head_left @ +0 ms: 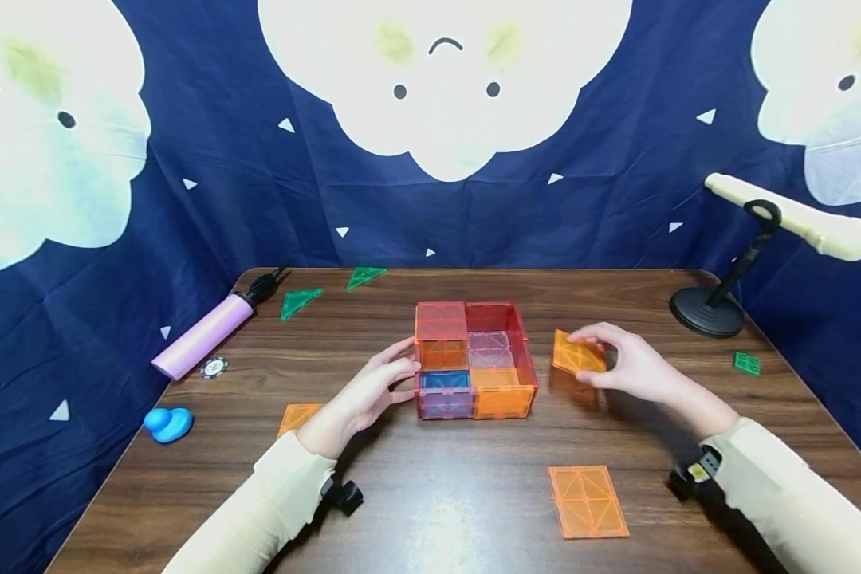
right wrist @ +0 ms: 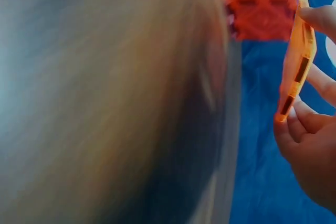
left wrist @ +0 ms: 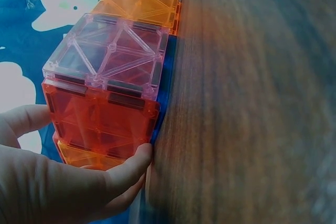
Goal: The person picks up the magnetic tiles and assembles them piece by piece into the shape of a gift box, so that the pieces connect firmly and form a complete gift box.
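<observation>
A low box of translucent magnetic tiles [head_left: 504,402] stands mid-table, with red, orange, purple and blue parts. A red tile [head_left: 441,321] covers its back left corner; the rest of the top shows openings. My left hand [head_left: 373,392] rests its spread fingers against the box's left side. In the left wrist view, the thumb and fingers touch the red side wall [left wrist: 102,116]. To the right of the box, my right hand [head_left: 627,363] pinches a square orange magnetic tile [head_left: 574,355] by its edges, tilted and apart from the box.
Loose orange tiles lie near the front right [head_left: 588,502] and by the left wrist [head_left: 300,416]. Green triangle tiles [head_left: 301,302], a purple hand pump [head_left: 204,335], a poker chip [head_left: 214,367] and a blue toy [head_left: 168,424] sit left. A black stand [head_left: 709,311] and green block [head_left: 746,363] are right.
</observation>
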### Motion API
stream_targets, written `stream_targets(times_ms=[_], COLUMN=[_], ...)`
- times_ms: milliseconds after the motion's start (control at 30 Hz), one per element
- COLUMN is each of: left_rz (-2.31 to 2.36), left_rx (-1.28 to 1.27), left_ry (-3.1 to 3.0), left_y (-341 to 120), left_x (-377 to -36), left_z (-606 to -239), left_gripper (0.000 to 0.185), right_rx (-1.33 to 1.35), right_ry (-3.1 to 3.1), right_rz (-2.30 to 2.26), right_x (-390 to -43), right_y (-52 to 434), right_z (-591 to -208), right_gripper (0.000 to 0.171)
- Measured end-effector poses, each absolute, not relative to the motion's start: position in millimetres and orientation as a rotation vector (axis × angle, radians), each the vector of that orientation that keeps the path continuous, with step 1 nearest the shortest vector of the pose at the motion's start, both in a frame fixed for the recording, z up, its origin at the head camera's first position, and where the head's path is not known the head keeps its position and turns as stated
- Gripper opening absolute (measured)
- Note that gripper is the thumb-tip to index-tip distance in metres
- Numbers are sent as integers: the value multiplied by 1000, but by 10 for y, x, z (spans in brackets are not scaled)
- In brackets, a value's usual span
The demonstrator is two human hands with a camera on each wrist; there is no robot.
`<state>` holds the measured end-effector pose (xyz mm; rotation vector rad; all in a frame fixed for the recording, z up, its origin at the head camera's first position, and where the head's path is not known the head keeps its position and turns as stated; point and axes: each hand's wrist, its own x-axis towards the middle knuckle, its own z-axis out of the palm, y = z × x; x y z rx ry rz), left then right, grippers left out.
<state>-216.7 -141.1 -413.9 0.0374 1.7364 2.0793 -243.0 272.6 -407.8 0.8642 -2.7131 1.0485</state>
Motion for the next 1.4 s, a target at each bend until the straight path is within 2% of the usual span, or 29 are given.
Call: stream_targets(times_ms=[533,1000,1233,1400], left_rz=[2063,2055,2055,2042], left_rx=[52,62,47,-35], left_ry=[1746,1746,1767,1976], left_y=[-1374,-1340,-1354,-1364], left_x=[-2188,-2188,-2182,-2079], left_z=[-4139,-4139,-4126,-4076], left_gripper=[66,65,66,66], right_rx=[1075,1250,1251,1107], right_ry=[-2683,-2729,-2688,-2719], right_rz=[1068,1027,1236,1651], right_x=[-2988,-3146,-3178,-3173], right_y=[1939,1720,1751,1755], right_z=[-3658,-3726,-3800,-3910], right_gripper=[49,46,50,64])
